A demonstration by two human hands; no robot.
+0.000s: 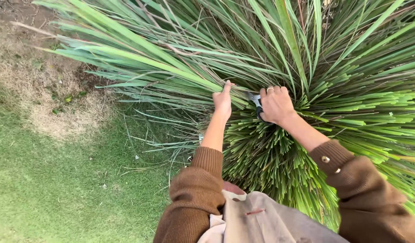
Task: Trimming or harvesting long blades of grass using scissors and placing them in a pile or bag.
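A big clump of long green grass-like leaves [279, 54] fills the upper right; many leaves on its near side [270, 157] are cut to blunt ends. My left hand [223, 100] is closed around a bunch of long leaves [171, 69] that stretch to the upper left. Just to its right, my right hand [276, 104] grips scissors [255, 101] with dark handles, their metal blades pointing left at the held bunch. Both arms wear brown sleeves.
Short green lawn [59, 180] lies to the left and below. A dry brown patch of grass and soil [45, 90] sits at upper left. Loose cut blades [144, 157] lie on the lawn by the clump's edge.
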